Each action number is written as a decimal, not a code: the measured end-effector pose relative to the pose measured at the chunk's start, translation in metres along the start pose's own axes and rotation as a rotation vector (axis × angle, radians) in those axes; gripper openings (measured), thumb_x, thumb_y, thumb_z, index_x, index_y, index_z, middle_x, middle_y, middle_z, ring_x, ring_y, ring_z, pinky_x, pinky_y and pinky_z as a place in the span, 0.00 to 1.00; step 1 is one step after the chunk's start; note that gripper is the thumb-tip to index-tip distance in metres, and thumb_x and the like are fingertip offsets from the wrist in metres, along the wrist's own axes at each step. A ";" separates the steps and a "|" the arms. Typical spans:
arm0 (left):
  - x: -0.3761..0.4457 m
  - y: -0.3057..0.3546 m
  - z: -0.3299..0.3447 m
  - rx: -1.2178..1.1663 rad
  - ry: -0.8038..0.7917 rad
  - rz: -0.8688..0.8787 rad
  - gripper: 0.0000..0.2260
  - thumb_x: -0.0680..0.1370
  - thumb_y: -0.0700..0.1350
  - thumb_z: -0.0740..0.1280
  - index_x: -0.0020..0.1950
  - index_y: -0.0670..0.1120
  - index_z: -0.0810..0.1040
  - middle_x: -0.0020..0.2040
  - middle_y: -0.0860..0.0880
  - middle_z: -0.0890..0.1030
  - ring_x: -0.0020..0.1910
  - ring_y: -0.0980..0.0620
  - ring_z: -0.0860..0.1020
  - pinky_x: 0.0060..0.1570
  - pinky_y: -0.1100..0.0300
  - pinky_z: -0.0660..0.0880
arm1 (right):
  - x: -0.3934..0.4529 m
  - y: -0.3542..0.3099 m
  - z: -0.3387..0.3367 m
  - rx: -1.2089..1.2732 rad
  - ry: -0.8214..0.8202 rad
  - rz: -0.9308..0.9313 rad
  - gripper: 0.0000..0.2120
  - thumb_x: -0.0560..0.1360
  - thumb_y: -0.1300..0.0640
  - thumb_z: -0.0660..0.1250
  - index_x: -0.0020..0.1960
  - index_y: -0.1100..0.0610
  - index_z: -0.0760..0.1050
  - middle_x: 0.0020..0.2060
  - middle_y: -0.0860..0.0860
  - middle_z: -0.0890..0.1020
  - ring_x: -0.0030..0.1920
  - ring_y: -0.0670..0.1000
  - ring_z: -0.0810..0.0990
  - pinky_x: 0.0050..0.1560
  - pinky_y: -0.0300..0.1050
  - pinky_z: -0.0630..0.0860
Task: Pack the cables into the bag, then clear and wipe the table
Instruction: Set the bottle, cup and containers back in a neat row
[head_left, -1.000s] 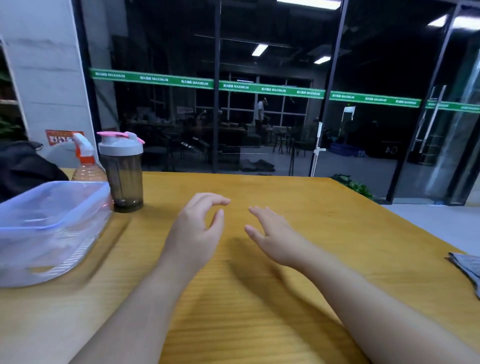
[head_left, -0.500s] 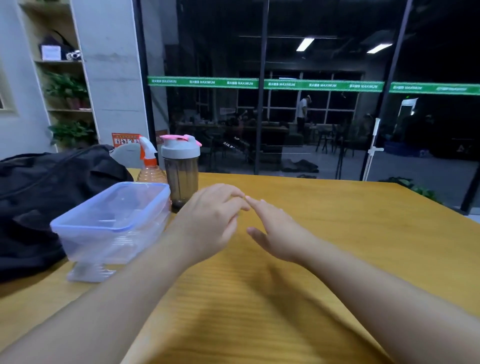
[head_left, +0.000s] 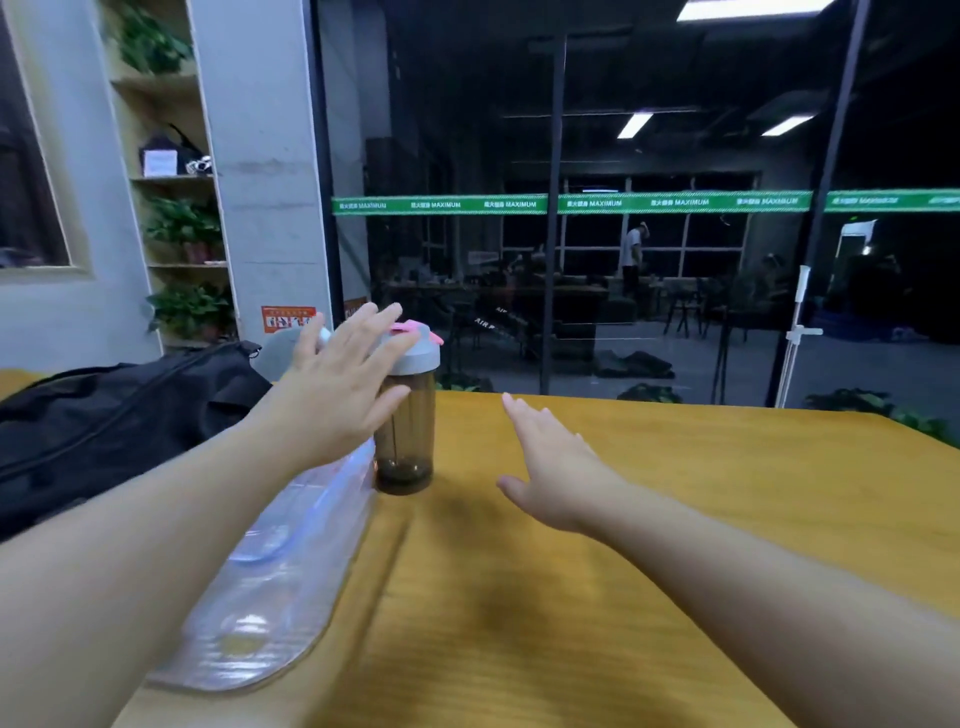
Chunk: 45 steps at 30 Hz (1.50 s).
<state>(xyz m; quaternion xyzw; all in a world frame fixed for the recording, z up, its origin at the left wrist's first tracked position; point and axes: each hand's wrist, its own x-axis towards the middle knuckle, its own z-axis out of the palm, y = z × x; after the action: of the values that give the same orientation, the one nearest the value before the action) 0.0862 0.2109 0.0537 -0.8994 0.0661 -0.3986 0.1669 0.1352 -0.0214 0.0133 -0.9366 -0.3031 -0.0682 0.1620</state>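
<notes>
Left hand (head_left: 337, 395), fingers spread, grasps nothing in front of the shaker bottle (head_left: 408, 415); right hand (head_left: 556, 470) hovers released above the surface (head_left: 727, 493). Green glass band (head_left: 571, 203) reads "MAXIMUM".

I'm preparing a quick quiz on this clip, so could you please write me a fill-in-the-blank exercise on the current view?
1. The shaker bottle has a grey lid with a ____ flip cap.
2. The black bag lies to the ____ of the clear container.
3. Both the left hand and the right hand hold ____.
4. The table top is coloured ____.

Missing words: pink; left; nothing; yellow
</notes>
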 end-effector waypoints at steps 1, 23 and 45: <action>0.002 -0.008 0.005 0.036 0.008 -0.026 0.23 0.76 0.55 0.54 0.70 0.48 0.62 0.71 0.43 0.66 0.70 0.44 0.64 0.62 0.35 0.63 | 0.006 -0.002 0.002 -0.001 -0.007 0.007 0.40 0.79 0.47 0.62 0.77 0.46 0.35 0.78 0.45 0.43 0.77 0.51 0.43 0.76 0.57 0.48; 0.045 -0.077 0.052 0.295 -0.603 -0.277 0.33 0.79 0.42 0.61 0.75 0.60 0.46 0.77 0.53 0.47 0.76 0.47 0.46 0.69 0.38 0.55 | 0.129 -0.086 -0.011 -0.099 0.205 -0.200 0.54 0.68 0.37 0.70 0.78 0.51 0.37 0.77 0.45 0.38 0.76 0.57 0.35 0.72 0.65 0.42; 0.057 -0.062 0.026 0.418 -0.588 0.052 0.10 0.80 0.43 0.59 0.61 0.48 0.71 0.59 0.50 0.72 0.62 0.52 0.70 0.51 0.58 0.72 | 0.098 -0.057 -0.007 0.332 0.342 -0.119 0.37 0.67 0.49 0.75 0.70 0.45 0.59 0.69 0.47 0.54 0.66 0.55 0.62 0.61 0.48 0.71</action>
<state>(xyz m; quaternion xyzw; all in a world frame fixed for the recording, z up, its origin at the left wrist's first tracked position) 0.1434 0.2608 0.0989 -0.9200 -0.0450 -0.1235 0.3692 0.1806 0.0729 0.0565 -0.8525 -0.3329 -0.1843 0.3584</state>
